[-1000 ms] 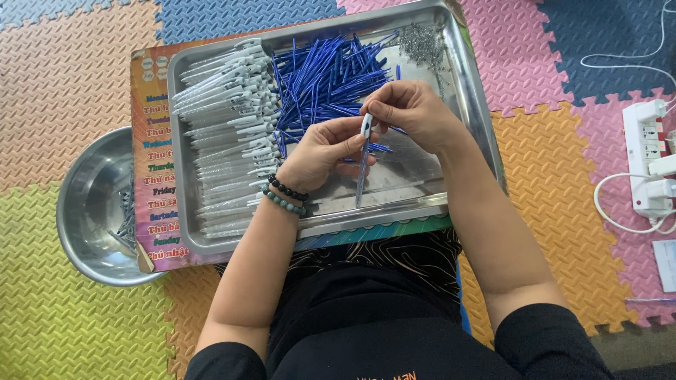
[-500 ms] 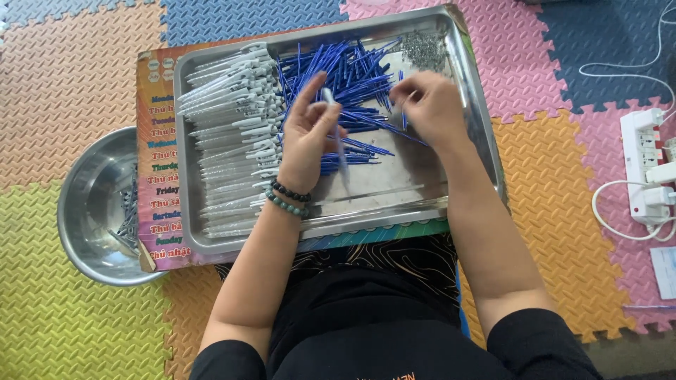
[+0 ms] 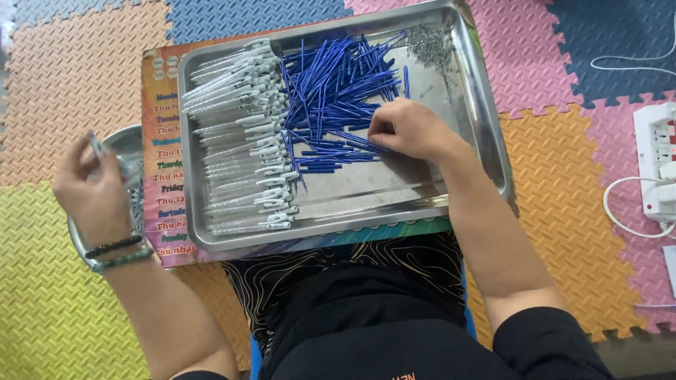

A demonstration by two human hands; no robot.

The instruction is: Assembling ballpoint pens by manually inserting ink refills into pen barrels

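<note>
The left hand (image 3: 95, 190) is pinching a finished pen (image 3: 96, 146) between its fingers and holding it over the round metal bowl (image 3: 127, 141) at the left edge of the frame, beside the tray. Half a second ago this hand was in the middle of the tray, so it has moved far out to the left with the pen. The right hand (image 3: 408, 130) is resting, fingers curled down, on the pile of blue pen refills (image 3: 338, 84) near the middle of the frame; I cannot tell if it is grasping one. It was a bit higher and more to the right before. The refills are lying in a loose heap in the upper middle of the big silver tray (image 3: 486, 134). A row of clear pen barrels with white clips (image 3: 239, 134) is filling the left side of the tray. A little heap of tiny metal springs (image 3: 428, 43) is sitting in the tray's upper right corner. Under the tray, a colourful board (image 3: 163, 162) with rows of printed words is sticking out on the left. All of it is lying on foam floor mats (image 3: 563, 197) in orange, pink, yellow and blue squares. At the right edge, a white power strip (image 3: 655, 162) with a white cable is lying on the mats, well apart from the tray. The left wrist is wearing dark bead bracelets (image 3: 116, 253).
</note>
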